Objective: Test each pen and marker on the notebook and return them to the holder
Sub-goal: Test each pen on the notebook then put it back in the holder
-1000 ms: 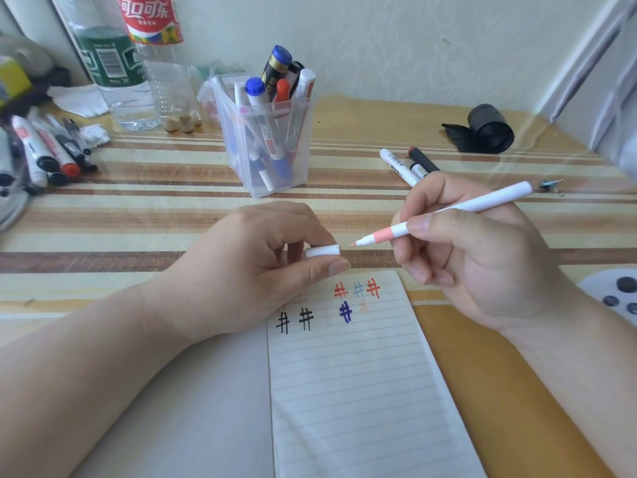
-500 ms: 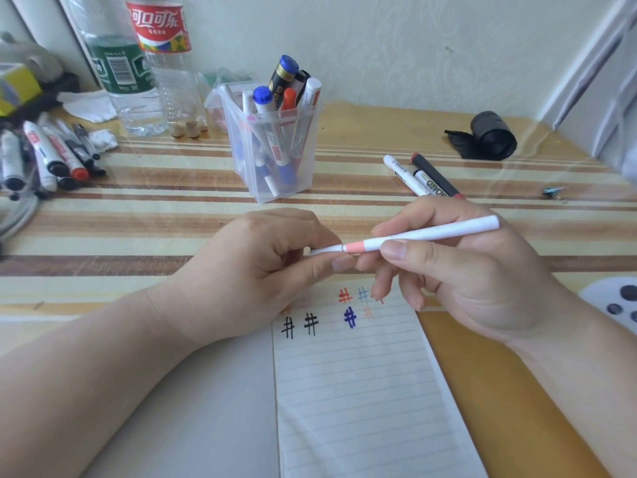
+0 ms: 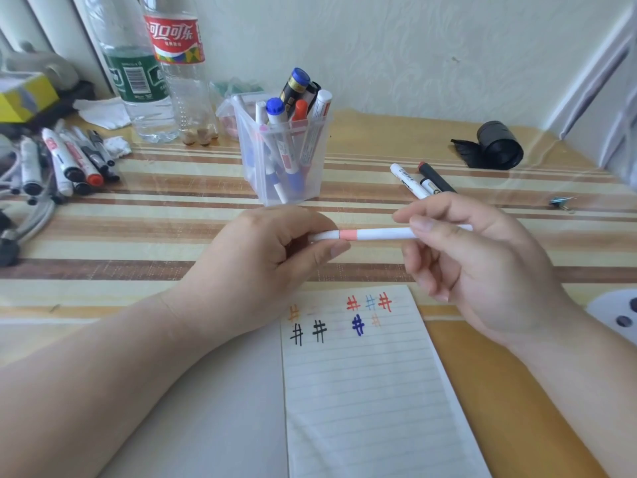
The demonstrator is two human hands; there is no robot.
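Above notebook (image 3: 372, 391), pen (image 3: 379, 233) horizontal, capped end left; left grip (image 3: 262, 267) pinches cap (image 3: 325, 235), apparently; right grip (image 3: 482, 267) pinches barrel.

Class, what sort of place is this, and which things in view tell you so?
Probably a desk at home, set against a wall: a striped tablecloth, two drink bottles by the wall, and a lined notebook near a pen holder full of markers.

The white pen (image 3: 375, 233) is showing a pink band. The white lined notebook page (image 3: 372, 391) is carrying hash marks (image 3: 358, 325) in black, dark blue, red, pale blue and orange. Brown, cream and tan stripes are running across the worktop (image 3: 138, 236). Far left, a clear bottle (image 3: 174, 39) is wearing a red label.
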